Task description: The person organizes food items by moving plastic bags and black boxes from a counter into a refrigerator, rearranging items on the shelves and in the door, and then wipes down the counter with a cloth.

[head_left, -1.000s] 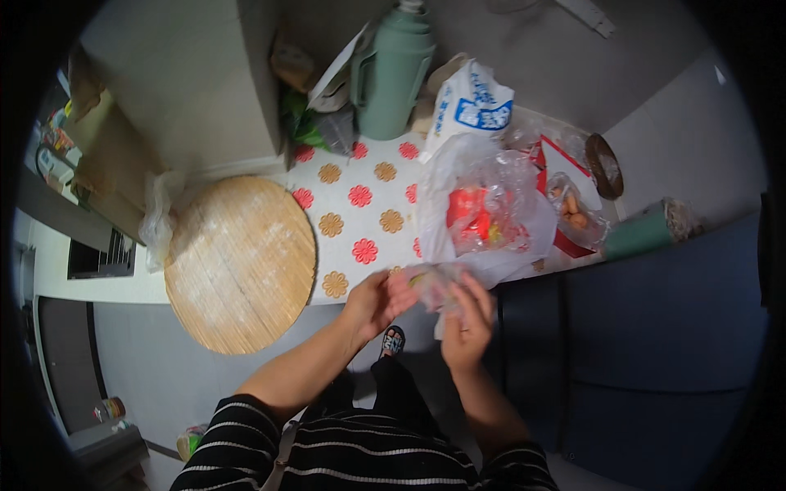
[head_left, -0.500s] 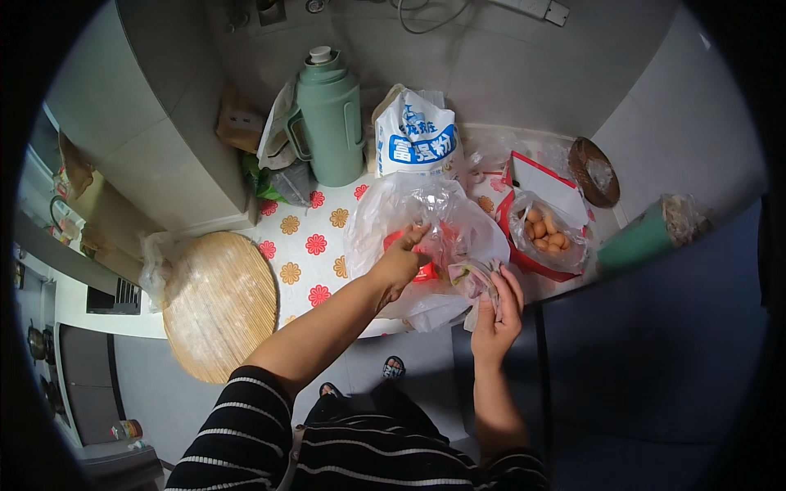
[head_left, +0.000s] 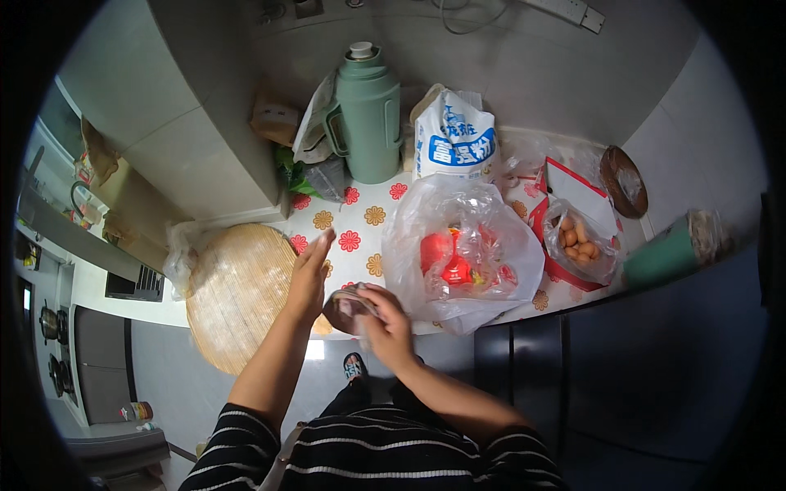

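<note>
My right hand point(head_left: 388, 329) is closed round a bunched pinkish-grey cloth point(head_left: 344, 311) at the counter's front edge. My left hand point(head_left: 309, 277) is raised beside the round wooden board point(head_left: 237, 290), its fingers stretched out and nothing visible in them. To the right of both hands, a clear plastic bag point(head_left: 417, 282) lies spread on the flowered tablecloth point(head_left: 360, 221), with red packets point(head_left: 456, 268) showing inside it. Pale dust, like flour, covers part of the board, which juts past the counter edge.
Behind the bag stand a green thermos jug point(head_left: 370, 123) and a white-and-blue flour sack point(head_left: 455, 139). To the right are a red box point(head_left: 565, 270) holding a bag of eggs point(head_left: 577, 240), a brown round dish point(head_left: 624, 182) and a green container point(head_left: 661, 248).
Both hands have left the plastic bag and moved left. The cloth has come across in my right hand. My view has shifted left, and the red packets are now uncovered.
</note>
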### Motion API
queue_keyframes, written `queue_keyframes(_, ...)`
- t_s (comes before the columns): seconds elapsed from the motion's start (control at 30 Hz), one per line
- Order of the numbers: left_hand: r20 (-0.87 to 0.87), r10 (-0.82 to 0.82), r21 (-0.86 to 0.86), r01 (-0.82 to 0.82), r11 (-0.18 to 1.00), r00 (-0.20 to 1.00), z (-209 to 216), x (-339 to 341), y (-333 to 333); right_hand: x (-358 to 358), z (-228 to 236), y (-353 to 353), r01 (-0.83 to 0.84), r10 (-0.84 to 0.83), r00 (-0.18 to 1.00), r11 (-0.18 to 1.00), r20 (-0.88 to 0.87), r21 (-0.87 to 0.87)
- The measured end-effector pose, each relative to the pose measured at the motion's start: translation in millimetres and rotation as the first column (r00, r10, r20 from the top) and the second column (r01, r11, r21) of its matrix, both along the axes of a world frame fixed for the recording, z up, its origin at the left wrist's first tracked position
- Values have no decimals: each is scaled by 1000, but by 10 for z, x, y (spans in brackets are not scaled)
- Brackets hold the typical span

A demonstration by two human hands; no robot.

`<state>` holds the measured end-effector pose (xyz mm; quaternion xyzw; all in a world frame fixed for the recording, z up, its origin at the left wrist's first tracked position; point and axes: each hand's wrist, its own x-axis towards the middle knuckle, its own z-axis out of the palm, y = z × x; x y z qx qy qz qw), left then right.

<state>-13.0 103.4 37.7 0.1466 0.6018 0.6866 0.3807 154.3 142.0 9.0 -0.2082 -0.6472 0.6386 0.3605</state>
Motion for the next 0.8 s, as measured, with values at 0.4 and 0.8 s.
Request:
queue_keyframes(0.4,-664,-159,-230,2,973,730,-949,123,-57,239,-282,-20,-13,-103,946,936,307,353)
queue_keyframes(0.8,-166,-157,-28,155,988,974,-100,474,1122,1718,-239,1851,729,-658,645,682,388,-54)
